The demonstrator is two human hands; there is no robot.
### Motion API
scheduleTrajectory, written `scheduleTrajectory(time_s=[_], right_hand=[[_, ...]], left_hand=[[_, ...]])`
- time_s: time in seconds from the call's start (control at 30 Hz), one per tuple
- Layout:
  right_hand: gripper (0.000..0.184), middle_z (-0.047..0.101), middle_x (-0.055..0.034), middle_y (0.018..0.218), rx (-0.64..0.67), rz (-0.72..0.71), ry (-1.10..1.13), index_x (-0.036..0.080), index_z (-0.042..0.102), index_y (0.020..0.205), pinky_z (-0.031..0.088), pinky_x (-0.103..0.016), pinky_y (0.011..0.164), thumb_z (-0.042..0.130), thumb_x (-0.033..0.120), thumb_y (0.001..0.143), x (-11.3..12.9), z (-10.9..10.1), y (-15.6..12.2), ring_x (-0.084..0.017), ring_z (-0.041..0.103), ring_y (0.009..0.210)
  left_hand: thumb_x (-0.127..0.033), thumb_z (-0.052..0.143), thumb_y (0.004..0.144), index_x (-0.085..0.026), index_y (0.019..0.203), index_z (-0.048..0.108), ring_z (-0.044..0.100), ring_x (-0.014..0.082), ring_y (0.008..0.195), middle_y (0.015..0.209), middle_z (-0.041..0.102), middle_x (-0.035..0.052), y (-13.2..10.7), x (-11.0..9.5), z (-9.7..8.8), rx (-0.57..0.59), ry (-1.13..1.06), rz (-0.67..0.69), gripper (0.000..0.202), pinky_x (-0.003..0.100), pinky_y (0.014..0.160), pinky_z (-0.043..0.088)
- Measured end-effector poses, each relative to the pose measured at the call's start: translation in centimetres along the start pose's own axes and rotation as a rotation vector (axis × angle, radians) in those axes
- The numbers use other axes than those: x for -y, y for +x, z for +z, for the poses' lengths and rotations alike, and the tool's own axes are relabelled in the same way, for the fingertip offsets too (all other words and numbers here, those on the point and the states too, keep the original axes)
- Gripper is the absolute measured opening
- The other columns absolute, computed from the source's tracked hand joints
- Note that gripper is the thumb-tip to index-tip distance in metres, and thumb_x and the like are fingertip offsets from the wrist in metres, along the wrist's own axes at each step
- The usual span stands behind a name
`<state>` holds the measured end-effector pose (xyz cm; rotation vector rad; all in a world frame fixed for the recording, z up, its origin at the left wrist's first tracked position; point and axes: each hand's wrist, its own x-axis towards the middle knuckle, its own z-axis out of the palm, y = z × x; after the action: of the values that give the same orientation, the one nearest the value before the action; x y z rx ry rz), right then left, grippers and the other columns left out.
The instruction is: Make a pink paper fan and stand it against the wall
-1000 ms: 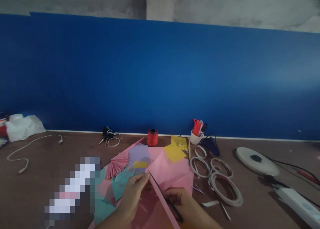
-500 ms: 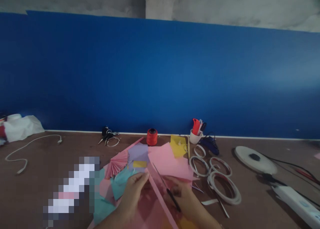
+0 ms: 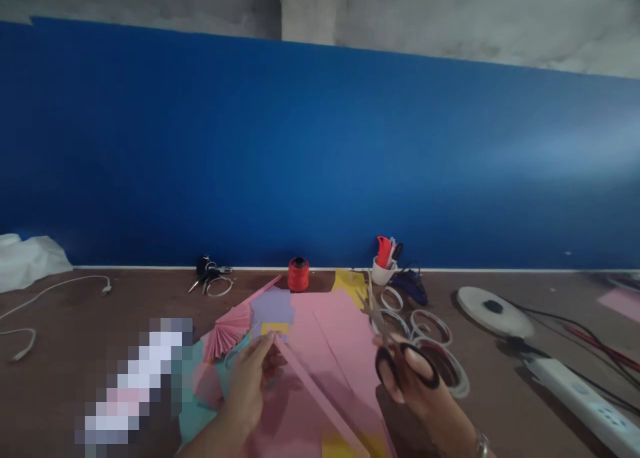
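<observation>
My left hand (image 3: 253, 378) pinches the upper end of a long pink paper strip (image 3: 317, 398) between thumb and fingers; the strip slants down to the right. In my right hand (image 3: 415, 385) is a pair of scissors with dark handles (image 3: 383, 325), thumb and fingers through the loops, blades slightly parted and pointing up and away from the strip. Under both lies a large pink paper sheet (image 3: 333, 331). Beside my left hand are a pleated pink paper fan (image 3: 227, 335), purple paper (image 3: 270, 308) and teal paper (image 3: 193, 415).
A red thread spool (image 3: 299, 276) and a white cup of pens (image 3: 383, 271) stand along the blue wall. Tape-like rings (image 3: 433, 328) lie right of the paper. Farther right are a round white disc (image 3: 493, 311) and a power strip (image 3: 580, 395). A white cable (image 3: 65, 281) lies left.
My right hand has moved right with the scissors, away from the strip, and raised them with the blades upward. My left hand, still pinching the strip, has shifted slightly left.
</observation>
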<state>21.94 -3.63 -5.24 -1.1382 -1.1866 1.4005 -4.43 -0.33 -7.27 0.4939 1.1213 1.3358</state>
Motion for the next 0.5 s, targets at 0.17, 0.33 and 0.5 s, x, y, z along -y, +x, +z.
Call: scheduleTrajectory(time_s=[0.17, 0.33, 0.5], right_hand=[[0.042, 0.064, -0.0082, 0.082, -0.325, -0.178, -0.749, 0.016, 0.070, 0.103, 0.046, -0.029, 0.063, 0.060, 0.038, 0.069, -1.6, -0.4, 3.3, -0.021, 0.059, 0.072], [0.032, 0.065, -0.0094, 0.084, -0.354, -0.143, -1.141, 0.018, 0.073, 0.095, 0.044, -0.030, 0.074, 0.052, 0.020, 0.070, -2.9, 0.2, 3.7, -0.022, 0.060, 0.080], [0.041, 0.063, -0.0018, 0.062, -0.346, -0.022, -0.988, 0.014, 0.066, 0.108, 0.041, -0.027, 0.059, 0.054, 0.021, 0.069, -2.9, -0.3, 3.9, -0.019, 0.058, 0.059]], left_hand=[[-0.040, 0.084, 0.049, -0.016, 0.067, 0.061, 0.063, 0.0128, 0.051, 0.058, 0.064, -0.0028, 0.1, -0.2, 0.1, -0.032, -0.038, 0.037, 0.038, 0.020, 0.046, 0.048], [-0.042, 0.082, 0.053, -0.016, 0.067, 0.062, 0.064, 0.0140, 0.056, 0.060, 0.065, -0.0020, 0.3, 0.0, 0.0, 0.016, -0.022, 0.077, 0.036, 0.022, 0.052, 0.051], [-0.047, 0.080, 0.055, -0.015, 0.067, 0.064, 0.065, 0.0154, 0.060, 0.061, 0.067, 0.0003, -0.1, -0.1, 0.2, 0.065, 0.059, 0.107, 0.038, 0.023, 0.055, 0.051]])
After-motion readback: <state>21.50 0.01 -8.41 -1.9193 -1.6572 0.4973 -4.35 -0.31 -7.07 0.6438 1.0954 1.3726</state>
